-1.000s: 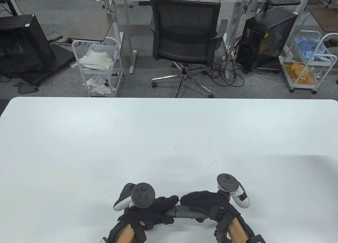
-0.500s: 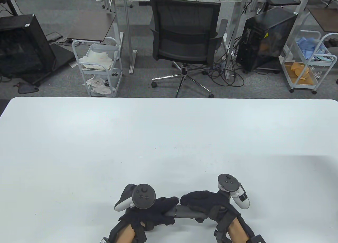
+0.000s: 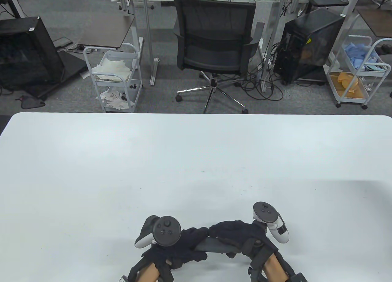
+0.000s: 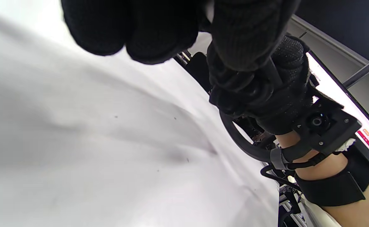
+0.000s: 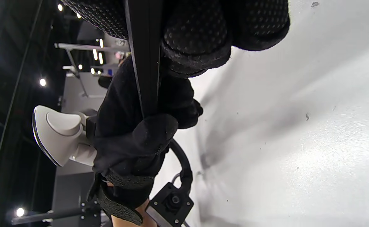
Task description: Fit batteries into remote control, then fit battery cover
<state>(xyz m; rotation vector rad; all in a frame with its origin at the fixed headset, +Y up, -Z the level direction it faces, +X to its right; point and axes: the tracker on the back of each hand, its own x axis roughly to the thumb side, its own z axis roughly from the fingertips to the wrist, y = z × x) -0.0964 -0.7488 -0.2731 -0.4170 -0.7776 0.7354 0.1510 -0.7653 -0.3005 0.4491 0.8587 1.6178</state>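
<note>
Both grips closed on remote control (image 3: 214, 247), left hand (image 3: 180, 243) and right hand (image 3: 237, 233) at opposite ends. Judged light, rigid, smooth; hold by edges.

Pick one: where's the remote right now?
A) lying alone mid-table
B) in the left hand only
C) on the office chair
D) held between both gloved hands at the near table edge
D: the dark remote spans between the left hand and the right hand, both gripping it.
</note>
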